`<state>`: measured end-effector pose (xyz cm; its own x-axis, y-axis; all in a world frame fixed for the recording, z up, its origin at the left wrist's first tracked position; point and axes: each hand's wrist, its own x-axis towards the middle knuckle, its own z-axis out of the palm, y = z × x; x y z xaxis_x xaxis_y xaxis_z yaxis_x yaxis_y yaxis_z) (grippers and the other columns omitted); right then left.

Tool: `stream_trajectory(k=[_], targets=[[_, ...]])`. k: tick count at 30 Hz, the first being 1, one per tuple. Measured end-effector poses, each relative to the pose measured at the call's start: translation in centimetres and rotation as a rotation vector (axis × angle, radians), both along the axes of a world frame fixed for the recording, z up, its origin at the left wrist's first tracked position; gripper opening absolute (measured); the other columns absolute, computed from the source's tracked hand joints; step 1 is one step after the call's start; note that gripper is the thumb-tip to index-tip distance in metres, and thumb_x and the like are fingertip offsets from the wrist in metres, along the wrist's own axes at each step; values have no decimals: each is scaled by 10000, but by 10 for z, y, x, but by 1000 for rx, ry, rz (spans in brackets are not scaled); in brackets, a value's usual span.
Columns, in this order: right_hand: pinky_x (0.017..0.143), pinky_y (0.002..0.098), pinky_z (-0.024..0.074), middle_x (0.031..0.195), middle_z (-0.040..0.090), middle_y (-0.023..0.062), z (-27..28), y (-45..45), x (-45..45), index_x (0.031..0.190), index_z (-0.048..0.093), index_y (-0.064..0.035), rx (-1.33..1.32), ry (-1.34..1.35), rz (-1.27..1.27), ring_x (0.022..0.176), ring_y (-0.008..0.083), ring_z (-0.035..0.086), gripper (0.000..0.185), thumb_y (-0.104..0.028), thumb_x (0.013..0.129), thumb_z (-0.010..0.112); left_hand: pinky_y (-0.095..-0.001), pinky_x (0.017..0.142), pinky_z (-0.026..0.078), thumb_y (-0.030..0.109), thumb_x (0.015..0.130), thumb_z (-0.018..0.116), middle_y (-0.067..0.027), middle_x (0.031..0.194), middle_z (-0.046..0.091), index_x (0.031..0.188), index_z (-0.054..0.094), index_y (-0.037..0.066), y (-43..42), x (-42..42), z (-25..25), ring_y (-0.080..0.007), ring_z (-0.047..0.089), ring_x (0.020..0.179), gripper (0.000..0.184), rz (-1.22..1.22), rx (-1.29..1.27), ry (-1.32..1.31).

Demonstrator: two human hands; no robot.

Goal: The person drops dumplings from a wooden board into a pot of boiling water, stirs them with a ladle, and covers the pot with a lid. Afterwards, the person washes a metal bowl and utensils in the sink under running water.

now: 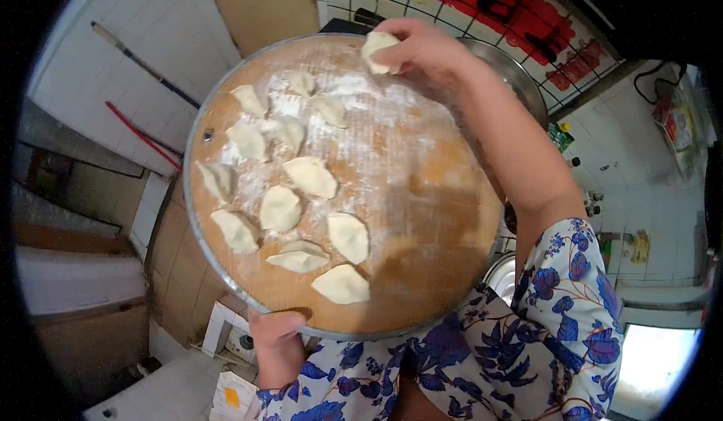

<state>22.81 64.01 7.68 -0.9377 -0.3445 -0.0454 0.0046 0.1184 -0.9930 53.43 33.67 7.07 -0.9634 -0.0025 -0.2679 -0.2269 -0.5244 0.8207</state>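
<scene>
A round wooden board (422, 248) with a metal rim and patches of flour is held up in front of my body. My left hand (279, 338) grips its near left edge, the thumb lying on top. Over the far edge, my right hand (414, 52) holds a dumpling (378, 50) between thumb and fingers. Several more pale folded dumplings lie spread across the left half of the board, among them a dumpling (310, 177) near the middle and a dumpling (341, 284) close to the near edge.
Behind my right forearm stands a large metal pot (512, 74), partly hidden. Tiles with a red covering (482, 3) line the wall beyond. Bottles (593, 204) stand at the right. Two sticks, one with a red shaft (143, 135), lean at the left above the tiled floor (184, 270).
</scene>
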Motion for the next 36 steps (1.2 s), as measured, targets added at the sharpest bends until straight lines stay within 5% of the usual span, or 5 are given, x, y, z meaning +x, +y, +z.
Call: stream_trajectory(k=[8,14,21,24,36], targets=[[642,301,484,975,653,30,-101,205,15,1093,639,-106,245,-341,-485,843,157,603,390,-259,752,750,-451,974,408,86,547,750,-222,1253,504,1317,345,-100,14,-6,-5,-362,517,1136,890,-13,1,78],[747,360,512,948,674,74,-116,210,10,1079,648,-69,806,-75,-599,883,207,639,395,-227,730,747,-450,981,400,80,542,771,-212,1258,504,1316,350,-95,13,-3,5,-356,509,1148,898,-8,-19,68],[779,280,487,907,636,48,25,15,41,1084,640,-56,100,403,-55,850,128,582,331,-214,799,694,-434,985,396,73,543,764,-199,1265,506,1315,359,-88,0,-6,11,-335,507,1155,887,-89,-10,11],[887,368,470,1106,602,178,45,-43,41,1183,612,-118,310,518,115,992,306,592,512,-382,755,706,-423,988,393,65,545,753,-195,1261,509,1315,361,-86,-4,-12,14,-330,509,1152,878,-128,29,16],[665,279,479,959,620,79,28,-71,34,1067,653,-98,350,281,228,757,157,548,360,-71,709,677,-408,992,390,74,517,780,-178,1259,511,1324,353,-80,-4,-14,16,-317,499,1164,926,-122,34,-25]])
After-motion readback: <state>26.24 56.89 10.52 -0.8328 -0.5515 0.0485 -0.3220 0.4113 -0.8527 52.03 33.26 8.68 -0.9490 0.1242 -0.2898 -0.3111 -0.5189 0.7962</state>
